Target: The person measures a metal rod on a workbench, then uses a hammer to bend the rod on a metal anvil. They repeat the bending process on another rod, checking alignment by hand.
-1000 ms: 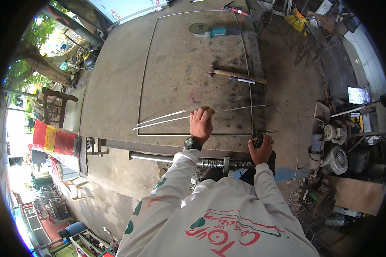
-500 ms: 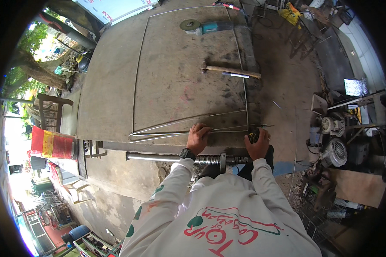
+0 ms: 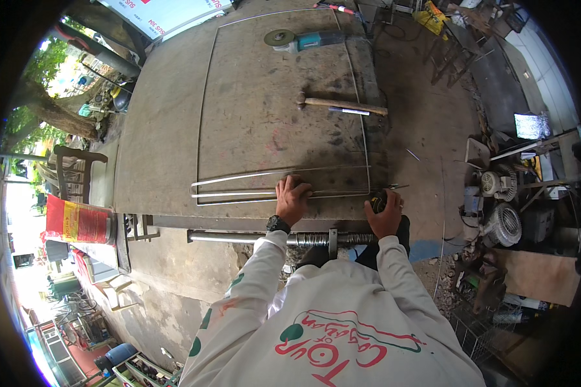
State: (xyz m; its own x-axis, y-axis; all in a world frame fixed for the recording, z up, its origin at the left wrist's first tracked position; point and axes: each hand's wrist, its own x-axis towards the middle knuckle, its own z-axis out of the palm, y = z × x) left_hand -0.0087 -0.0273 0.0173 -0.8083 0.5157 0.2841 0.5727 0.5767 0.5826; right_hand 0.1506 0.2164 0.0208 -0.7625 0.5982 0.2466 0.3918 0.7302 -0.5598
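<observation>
A large rectangle of thin metal rod (image 3: pixel 203 97) lies on the worn brown work table (image 3: pixel 155 129). Several thin rod lengths (image 3: pixel 232 194) run side by side along its near end. My left hand (image 3: pixel 293 198) is closed over these rods around their middle, fingers curled down onto them. In my right hand (image 3: pixel 385 218), at the rods' right end, sits a black and yellow tape measure (image 3: pixel 379 200), partly covered by the fingers. A small pointed tip (image 3: pixel 399 187) sticks out to its right; its kind I cannot make out.
Farther up the table lie a wooden-handled hammer (image 3: pixel 345 104), a marker pen (image 3: pixel 350 111) and a teal angle grinder (image 3: pixel 306 41). A shiny metal bar (image 3: pixel 239 238) runs below the near edge. Motors (image 3: pixel 502 226) and scrap stand at right, a red-yellow sack (image 3: pixel 77 220) at left.
The loose rods' left ends, which came together in a point, now lie spread and more nearly parallel. My left hand still grips them, and the right keeps the tape measure.
</observation>
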